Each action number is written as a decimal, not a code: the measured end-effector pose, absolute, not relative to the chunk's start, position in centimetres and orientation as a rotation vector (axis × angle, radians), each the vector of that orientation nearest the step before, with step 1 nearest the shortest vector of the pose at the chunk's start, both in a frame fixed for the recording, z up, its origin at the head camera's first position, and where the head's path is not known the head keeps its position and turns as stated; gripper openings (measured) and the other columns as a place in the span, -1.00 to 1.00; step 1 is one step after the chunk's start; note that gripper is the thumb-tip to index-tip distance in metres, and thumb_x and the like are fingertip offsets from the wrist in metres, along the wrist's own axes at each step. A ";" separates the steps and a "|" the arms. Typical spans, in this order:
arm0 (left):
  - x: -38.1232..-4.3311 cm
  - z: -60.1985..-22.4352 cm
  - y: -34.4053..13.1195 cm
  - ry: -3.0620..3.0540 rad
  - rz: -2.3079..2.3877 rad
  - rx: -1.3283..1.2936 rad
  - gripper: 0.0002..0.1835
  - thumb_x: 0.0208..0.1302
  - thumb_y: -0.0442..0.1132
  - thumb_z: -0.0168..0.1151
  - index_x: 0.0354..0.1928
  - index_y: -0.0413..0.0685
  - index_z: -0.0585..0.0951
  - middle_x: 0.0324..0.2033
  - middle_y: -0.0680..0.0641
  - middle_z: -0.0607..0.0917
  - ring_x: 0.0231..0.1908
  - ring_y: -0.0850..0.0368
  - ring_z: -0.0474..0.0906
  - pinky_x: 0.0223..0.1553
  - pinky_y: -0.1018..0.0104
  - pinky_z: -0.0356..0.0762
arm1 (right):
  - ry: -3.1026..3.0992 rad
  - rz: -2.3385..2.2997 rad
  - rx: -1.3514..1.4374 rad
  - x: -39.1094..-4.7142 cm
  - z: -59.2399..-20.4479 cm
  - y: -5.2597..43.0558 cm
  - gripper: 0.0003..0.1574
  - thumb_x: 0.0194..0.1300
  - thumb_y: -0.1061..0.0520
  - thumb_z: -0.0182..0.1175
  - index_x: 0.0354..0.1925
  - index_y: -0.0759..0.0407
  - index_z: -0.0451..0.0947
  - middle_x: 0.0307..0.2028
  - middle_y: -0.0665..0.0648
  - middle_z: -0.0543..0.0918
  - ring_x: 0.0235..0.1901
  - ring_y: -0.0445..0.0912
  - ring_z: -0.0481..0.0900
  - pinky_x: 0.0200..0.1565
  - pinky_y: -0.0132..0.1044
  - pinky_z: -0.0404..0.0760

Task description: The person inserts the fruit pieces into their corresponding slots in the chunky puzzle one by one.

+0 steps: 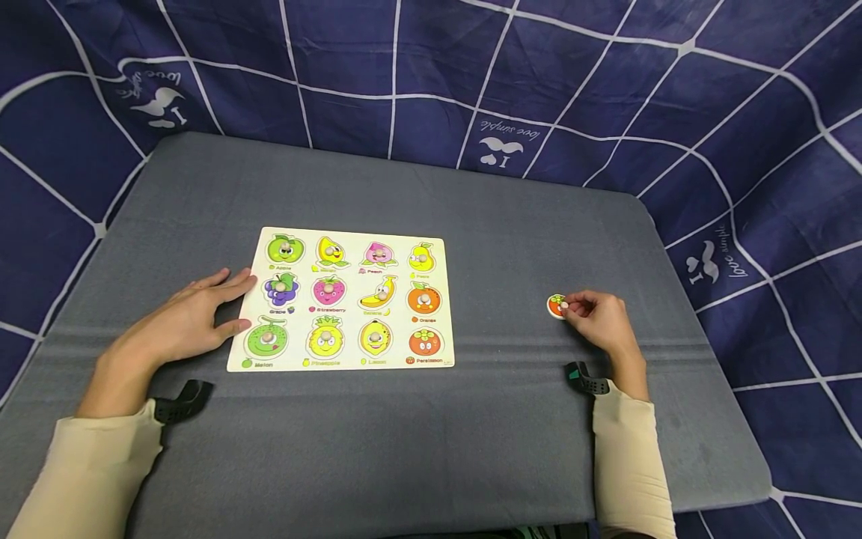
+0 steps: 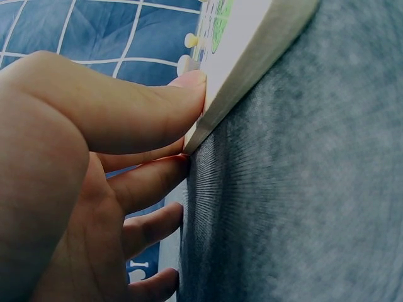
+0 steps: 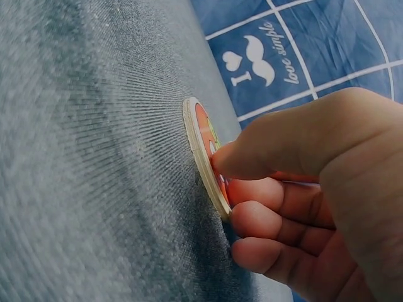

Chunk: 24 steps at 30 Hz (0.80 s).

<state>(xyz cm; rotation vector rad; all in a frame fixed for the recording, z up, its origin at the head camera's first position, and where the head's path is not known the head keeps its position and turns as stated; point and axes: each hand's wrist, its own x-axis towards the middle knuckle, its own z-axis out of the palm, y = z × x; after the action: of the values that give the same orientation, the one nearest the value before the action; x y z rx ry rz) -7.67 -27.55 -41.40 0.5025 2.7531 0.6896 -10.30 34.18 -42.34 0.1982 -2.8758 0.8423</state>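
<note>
A pale wooden fruit puzzle board (image 1: 346, 298) lies flat on the grey table, with rows of cartoon fruits and small knobs. Against its left edge rests my left hand (image 1: 182, 318), fingers fairly straight, thumb and index tips touching the side in the left wrist view. Well to the right of the board, my right hand (image 1: 601, 318) pinches a round red-orange fruit puzzle piece (image 1: 555, 305) with green leaves on top. Seen from the right wrist, the thumb and fingertips cover part of the piece (image 3: 203, 151), its rim at or very near the cloth.
Grey cloth covers the table (image 1: 498, 449), its right edge sloping down beyond my right hand. A navy curtain (image 1: 431, 67) with white grid lines hangs behind and at both sides. Black wrist straps (image 1: 183, 402) sit over cream sleeves (image 1: 101, 471).
</note>
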 end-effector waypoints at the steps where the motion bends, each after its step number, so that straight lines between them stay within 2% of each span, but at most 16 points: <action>1: -7.7 -41.4 -27.5 2.752 0.690 0.500 -0.19 0.25 -0.23 0.37 0.44 -0.36 0.22 0.42 -0.38 0.20 0.41 -0.48 -0.01 0.27 -0.48 -0.06 | -2.876 0.840 0.202 -10.3 -42.3 34.2 -0.89 0.07 0.37 0.35 -0.35 0.41 0.68 -0.55 0.15 0.67 -0.60 -0.43 0.45 -0.54 -0.63 0.41; 24: -7.7 -41.3 -27.6 2.760 0.689 0.494 -0.20 0.23 -0.24 0.37 0.43 -0.37 0.24 0.41 -0.39 0.22 0.40 -0.47 0.02 0.25 -0.50 -0.03 | -2.847 0.842 0.270 -9.7 -41.2 32.2 -0.90 0.12 0.32 0.37 -0.37 0.38 0.69 -0.55 0.14 0.67 -0.58 -0.36 0.48 -0.52 -0.63 0.41</action>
<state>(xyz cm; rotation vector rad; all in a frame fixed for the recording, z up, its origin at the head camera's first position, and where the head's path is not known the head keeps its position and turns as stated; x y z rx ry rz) -7.65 -27.58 -41.33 0.4939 2.7602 0.6889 -9.66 32.20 -41.22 0.2696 -2.8472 0.8415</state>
